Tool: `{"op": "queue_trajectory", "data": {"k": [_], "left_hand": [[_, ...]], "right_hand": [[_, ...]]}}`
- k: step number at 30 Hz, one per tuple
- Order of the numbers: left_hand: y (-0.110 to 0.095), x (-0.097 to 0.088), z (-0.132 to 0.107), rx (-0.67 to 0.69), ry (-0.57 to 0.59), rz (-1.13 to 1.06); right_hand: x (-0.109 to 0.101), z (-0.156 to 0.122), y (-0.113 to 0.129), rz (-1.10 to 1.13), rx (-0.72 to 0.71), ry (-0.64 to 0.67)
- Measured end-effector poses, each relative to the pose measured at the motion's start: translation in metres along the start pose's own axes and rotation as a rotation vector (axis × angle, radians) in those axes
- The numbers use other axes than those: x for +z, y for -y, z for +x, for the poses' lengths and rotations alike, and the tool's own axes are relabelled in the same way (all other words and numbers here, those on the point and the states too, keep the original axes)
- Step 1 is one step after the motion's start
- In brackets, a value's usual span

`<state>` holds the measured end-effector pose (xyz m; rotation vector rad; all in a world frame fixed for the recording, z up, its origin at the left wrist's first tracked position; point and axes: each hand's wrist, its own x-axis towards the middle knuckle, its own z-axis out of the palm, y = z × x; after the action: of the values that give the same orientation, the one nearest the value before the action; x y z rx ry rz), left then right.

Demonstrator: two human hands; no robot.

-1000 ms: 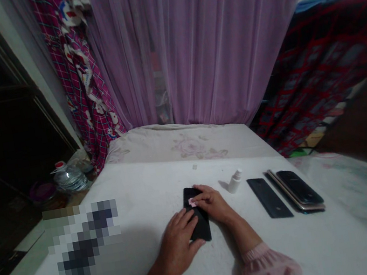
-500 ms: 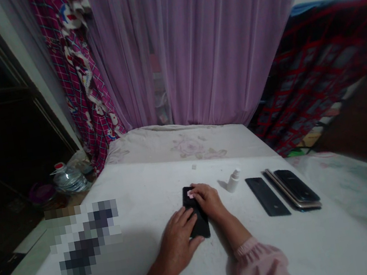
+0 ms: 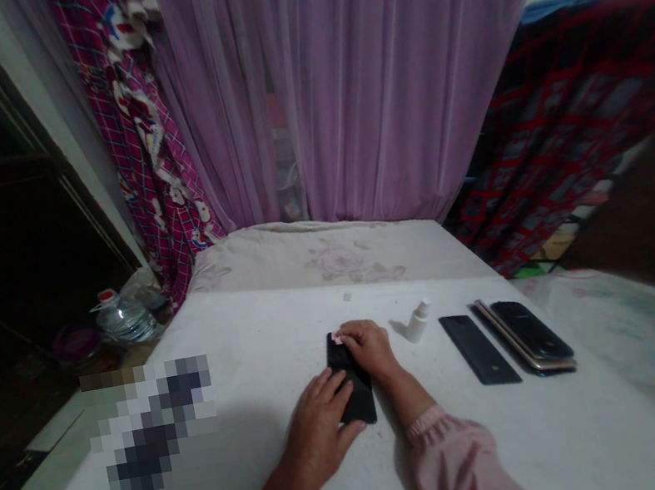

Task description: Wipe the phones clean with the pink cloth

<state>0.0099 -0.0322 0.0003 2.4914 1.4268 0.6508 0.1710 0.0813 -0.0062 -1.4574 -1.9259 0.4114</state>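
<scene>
A black smartphone (image 3: 360, 398) lies face up on the white surface, its top end pointing away from me. My left hand (image 3: 319, 422) rests spread across its lower half and holds it down. My right hand (image 3: 369, 347) lies over the phone's top right corner, with its fingertips on a small pink tab (image 3: 336, 336) at the top edge. The hand hides most of the tab and the upper part of the phone. A pink sleeve (image 3: 454, 459) covers my right forearm.
To the right stand a small white spray bottle (image 3: 418, 322), a dark phone (image 3: 479, 349) and a stack of phones (image 3: 527, 336). A small white square (image 3: 347, 296) lies farther back on the white surface (image 3: 228, 364). A pillow (image 3: 330, 257) and purple curtain (image 3: 374, 76) lie beyond.
My right hand has slid away from me toward the phone's top edge, and less of the pink tab shows. My left hand and the black phone have stayed in place.
</scene>
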Motion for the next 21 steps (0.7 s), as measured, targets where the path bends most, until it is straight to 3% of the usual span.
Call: {"op": "queue_trajectory", "data": {"k": [5,12,16,21], "left_hand": [[0.0,0.001,0.0,0.0,-0.01,0.001],[-0.003,-0.002,0.0,-0.004,-0.026,0.003],[-0.004,-0.003,0.0,0.007,-0.033,0.008],[-0.003,-0.003,-0.001,0.01,-0.02,0.034]], "right_hand": [[0.003,-0.003,-0.001,0.054,-0.047,-0.039],[0.001,-0.02,-0.005,0.124,-0.117,0.067],[0.0,-0.012,0.0,0.099,-0.085,0.09],[0.006,0.005,0.009,0.018,-0.018,0.023]]}}
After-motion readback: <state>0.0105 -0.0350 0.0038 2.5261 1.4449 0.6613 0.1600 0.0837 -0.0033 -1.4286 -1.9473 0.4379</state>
